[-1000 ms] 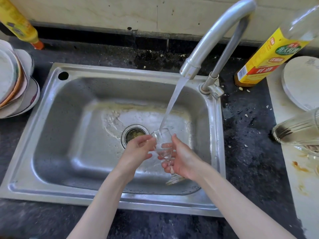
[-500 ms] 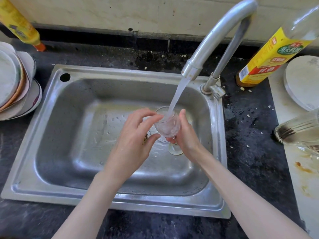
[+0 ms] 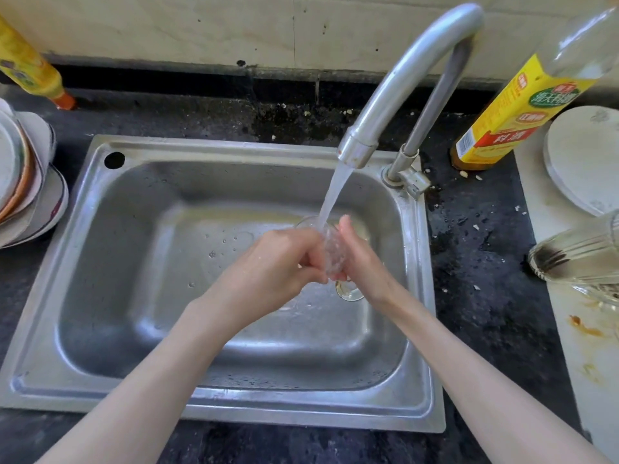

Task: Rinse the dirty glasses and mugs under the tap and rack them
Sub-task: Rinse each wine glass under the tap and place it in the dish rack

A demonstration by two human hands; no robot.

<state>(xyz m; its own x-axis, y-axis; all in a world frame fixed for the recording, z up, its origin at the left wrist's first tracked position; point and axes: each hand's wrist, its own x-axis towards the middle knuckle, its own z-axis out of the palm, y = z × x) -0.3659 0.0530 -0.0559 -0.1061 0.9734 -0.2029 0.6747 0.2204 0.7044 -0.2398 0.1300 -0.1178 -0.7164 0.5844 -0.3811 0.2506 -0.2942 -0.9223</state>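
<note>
**One stemmed glass under the stream, the rest yet to come**

Our fingers (image 3: pixel 313 259) on the left hand (image 3: pixel 278 266) are curled tight against the bowl of the small clear stemmed glass (image 3: pixel 333 259), pinching its near wall. The right hand (image 3: pixel 360 254) cups the glass from the other side, thumb raised beside the rim and the remaining fingers wrapped behind, mostly hidden. Between them the glass stands roughly upright, its round foot (image 3: pixel 350 291) showing just below our hands.

The glass sits directly under the curved steel tap (image 3: pixel 398 82), and the running water (image 3: pixel 335 192) falls into its mouth. Below the tap lies the stainless steel sink (image 3: pixel 140 262), its basin wet and holding nothing else that we can see.

Right of the tap, a yellow-labelled clear bottle (image 3: pixel 509 118) stands on the dark speckled counter (image 3: pixel 475 262); further right a ribbed clear glass vessel (image 3: pixel 576 252) lies on its side. Far left of the tap is a stack of pale plates (image 3: pixel 26 182).

We judge the task to be early: this glass is mid-rinse and not yet racked. No rack shows, nor any mugs, so we cannot say how many pieces remain.
</note>
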